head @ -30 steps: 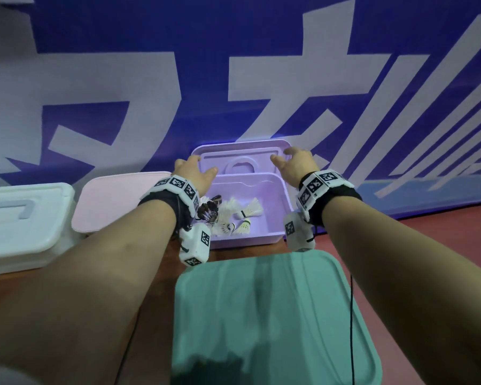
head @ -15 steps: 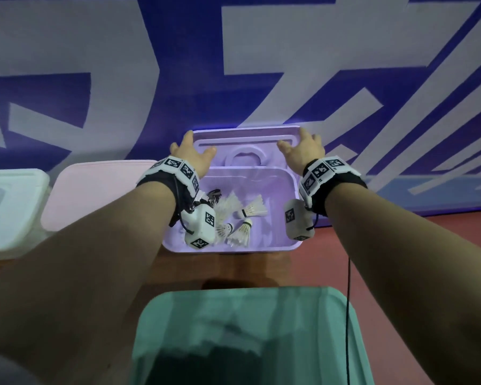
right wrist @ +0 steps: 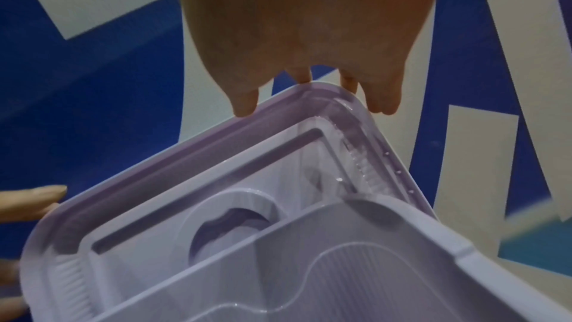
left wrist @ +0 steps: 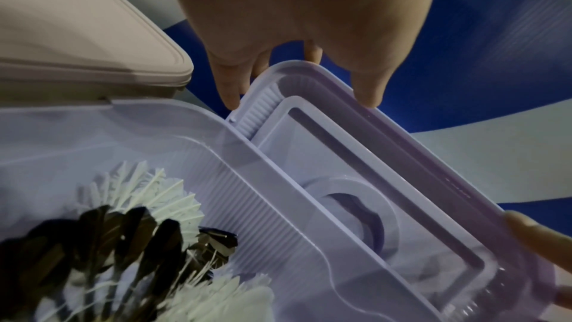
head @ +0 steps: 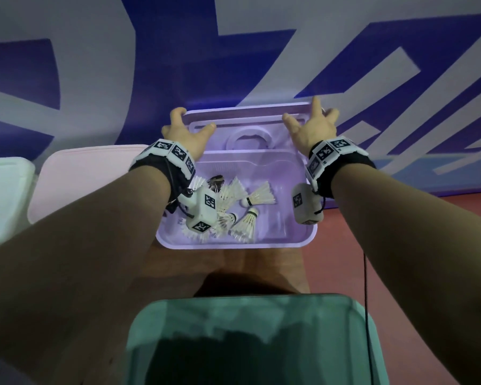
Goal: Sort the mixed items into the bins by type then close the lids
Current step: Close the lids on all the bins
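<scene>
While the purple bin (head: 235, 243) sits open on the tabletop (head: 178, 262), my left hand (head: 185, 132) grips the far left corner of its raised lid (head: 247, 126), fingers curled over the top edge and thumb on the inner face. My right hand (head: 311, 126) grips the far right corner in the same way, fingers hooked behind the rim. The lid stands tilted behind the bin, its inner side with the handle recess facing me. Below and between my wrists, shuttlecocks (head: 250, 209) lie in the bin: mostly white ones, with a dark-feathered one (left wrist: 102, 249) under my left wrist. Just left of my left hand is a pink bin (head: 81, 176) with its lid shut; further left is a white bin (head: 3, 195). A green lid (head: 247, 323) lies nearer to me than both hands.
</scene>
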Demonstrator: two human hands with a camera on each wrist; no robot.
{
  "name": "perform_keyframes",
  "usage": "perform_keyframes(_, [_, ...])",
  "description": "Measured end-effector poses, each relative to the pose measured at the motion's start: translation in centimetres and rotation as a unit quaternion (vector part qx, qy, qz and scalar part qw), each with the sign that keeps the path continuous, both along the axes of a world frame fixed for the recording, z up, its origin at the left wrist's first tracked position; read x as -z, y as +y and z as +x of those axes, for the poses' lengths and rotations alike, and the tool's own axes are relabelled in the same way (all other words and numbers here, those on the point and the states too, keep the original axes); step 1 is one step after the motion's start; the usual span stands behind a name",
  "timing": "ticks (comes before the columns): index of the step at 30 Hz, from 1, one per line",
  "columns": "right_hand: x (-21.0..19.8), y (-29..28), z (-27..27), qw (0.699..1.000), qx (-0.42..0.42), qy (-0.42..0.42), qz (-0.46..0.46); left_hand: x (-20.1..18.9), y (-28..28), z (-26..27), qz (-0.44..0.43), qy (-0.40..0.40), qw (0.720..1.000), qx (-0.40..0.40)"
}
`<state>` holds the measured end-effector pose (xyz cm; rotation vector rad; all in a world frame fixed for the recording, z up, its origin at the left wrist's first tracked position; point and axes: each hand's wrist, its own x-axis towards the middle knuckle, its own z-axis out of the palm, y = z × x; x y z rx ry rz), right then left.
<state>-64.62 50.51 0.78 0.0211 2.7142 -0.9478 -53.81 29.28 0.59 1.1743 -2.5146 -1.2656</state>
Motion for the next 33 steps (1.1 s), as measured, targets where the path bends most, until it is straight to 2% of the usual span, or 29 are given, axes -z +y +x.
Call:
perform_keyframes(6, [-0.9, 0.0, 1.8, 0.997, 0.051, 0.038, -0.034, -0.9, 0.2, 1.7, 0.006, 0.015, 1.000, -0.020])
perform_keyframes(10, [-1.7, -0.2, 3.6, 0.995, 0.061, 0.054, -0.054, -1.9, 0.8, 2.7, -0.021, 0.048, 0.997, -0.047])
perform_keyframes(13, [-2.5, 0.1, 4.9, 0.995, 0.069, 0.049, -0.048, -2.4, 0.6, 3.8, -0.031, 0.041, 0.997, -0.059])
perform_keyframes(18, [-3.9, 1.3, 7.3, 0.996, 0.073, 0.015, -0.044, -2.4, 0.0, 6.3, -0.052, 0.017, 0.998, -0.029])
perform_keyframes(22, [-4.5, 1.4, 9.5, 0.997, 0.062, -0.012, -0.040, -2.7, 0.1, 8.4, -0.027, 0.001, 0.999, -0.021])
perform_keyframes(29, [-5.6, 1.2, 12.6, 0.992, 0.015, -0.095, 0.079, -2.6, 0.5, 11.4, 0.007, -0.055, 0.998, 0.018])
perform_keyframes(33, [-4.9, 1.6, 13.5, 0.985, -0.019, -0.148, 0.091, -2.3, 0.7, 12.1, 0.024, -0.106, 0.992, 0.056])
